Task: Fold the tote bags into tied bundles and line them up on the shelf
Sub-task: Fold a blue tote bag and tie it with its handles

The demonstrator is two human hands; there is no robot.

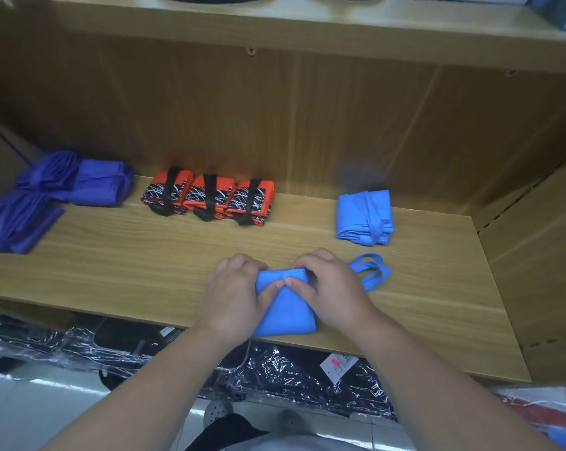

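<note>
We have both hands, left hand (pixel 234 289) and right hand (pixel 332 288), pinching the folded blue bag (pixel 284 312) at the shelf (pixel 145 255) front; folding looks underway; next, wrapping its loose handles (pixel 371 270) round.

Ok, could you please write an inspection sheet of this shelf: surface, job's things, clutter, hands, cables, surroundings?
Surface: wooden shelf, bare wood in front.
Job's things: light blue bag half folded under both hands, its straps loose at right; one tied light blue bundle behind; three orange bundles in a row; purple bags at left.
Clutter: nothing seen.
Hands: left hand and right hand both pinch the bag's top fold.
Cables: nothing seen.
Surroundings: upper shelf above; plastic-wrapped goods below.
</note>
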